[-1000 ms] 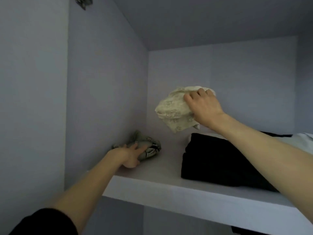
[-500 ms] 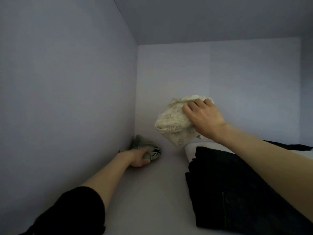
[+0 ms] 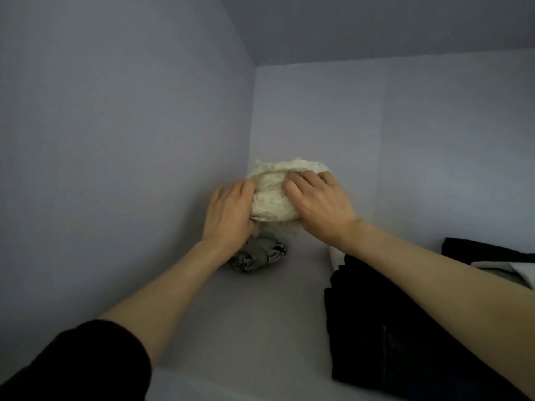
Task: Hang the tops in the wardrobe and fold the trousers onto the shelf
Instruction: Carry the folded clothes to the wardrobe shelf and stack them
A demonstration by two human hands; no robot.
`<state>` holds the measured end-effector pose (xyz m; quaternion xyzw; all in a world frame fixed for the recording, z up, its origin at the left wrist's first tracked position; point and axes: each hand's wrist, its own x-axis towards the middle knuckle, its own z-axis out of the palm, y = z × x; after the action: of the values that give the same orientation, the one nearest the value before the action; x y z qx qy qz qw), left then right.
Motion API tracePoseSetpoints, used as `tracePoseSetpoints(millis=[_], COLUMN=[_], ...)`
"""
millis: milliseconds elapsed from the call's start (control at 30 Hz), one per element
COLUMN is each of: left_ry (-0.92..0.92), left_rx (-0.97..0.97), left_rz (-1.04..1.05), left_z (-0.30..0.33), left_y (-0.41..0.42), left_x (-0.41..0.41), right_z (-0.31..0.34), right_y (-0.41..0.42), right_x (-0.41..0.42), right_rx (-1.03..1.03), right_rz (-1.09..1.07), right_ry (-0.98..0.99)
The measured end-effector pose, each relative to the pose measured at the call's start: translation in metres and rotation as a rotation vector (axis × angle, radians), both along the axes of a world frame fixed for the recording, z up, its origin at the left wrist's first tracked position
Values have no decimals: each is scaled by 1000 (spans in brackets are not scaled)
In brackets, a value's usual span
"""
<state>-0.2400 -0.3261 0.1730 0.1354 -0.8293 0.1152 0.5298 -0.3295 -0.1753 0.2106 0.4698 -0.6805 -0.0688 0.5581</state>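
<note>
Trousers on the shelf, cream bundle going into the corner

Trousers first: the folded black trousers [image 3: 390, 337] are lying flat on the pale shelf [image 3: 246, 328] at the near right, dense dark cloth with squared edges, and more black and white folded garments [image 3: 492, 261] are sitting just behind them. Further in, a small grey-green rolled bundle [image 3: 257, 254] is resting beside the left wall, knotted and crumpled. Deeper still, both hands are working a cream patterned bundle [image 3: 275, 198], soft and puffy, into the back corner. The left hand [image 3: 228, 209] is cupping its left side, fingers together and curled around the cloth; the right hand [image 3: 315, 204] is gripping from the top and right, fingers slightly spread and curled. My read: squeezing evenly from both sides and setting it down tight to the wall should be keeping the roll from springing open.
</note>
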Motion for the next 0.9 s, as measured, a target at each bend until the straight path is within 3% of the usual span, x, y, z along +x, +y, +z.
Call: tracePoseSetpoints(millis=[133, 200, 267, 333, 367, 433, 533, 633, 800, 833, 900], left_ry=[13, -42, -204, -518, -674, -856, -850, -753, -561, -575, -696], left_rx=[-167, -139, -67, 95, 247, 474, 508, 390, 212, 238, 303], left_rz=[87, 164, 297, 370, 338, 242, 160, 232, 204, 165, 152], left_z=[-6, -10, -19, -31, -37, -43, -48, -51, -59, -61, -64], left_y=[-4, -1, 0, 2, 1, 1, 7, 21, 44, 45, 44], left_x=[39, 59, 74, 83, 90, 95, 105, 114, 119, 117, 113], right_z=[-10, -16, -32, -51, -57, -53, -40, -46, -61, -61, -53], right_y=[-7, -15, -28, -35, -38, -39, -37, -36, -46, -49, -49], right_x=[25, 38, 46, 54, 61, 63, 63, 59, 49, 47, 44], right_rx=[-58, -24, 131, 386, 496, 590, 694, 659, 480, 514, 613], right_rz=[153, 158, 122, 109, 118, 161, 123, 137, 180, 169, 132], right_ry=[102, 41, -139, -473, -645, -809, -794, -753, -422, -446, -679])
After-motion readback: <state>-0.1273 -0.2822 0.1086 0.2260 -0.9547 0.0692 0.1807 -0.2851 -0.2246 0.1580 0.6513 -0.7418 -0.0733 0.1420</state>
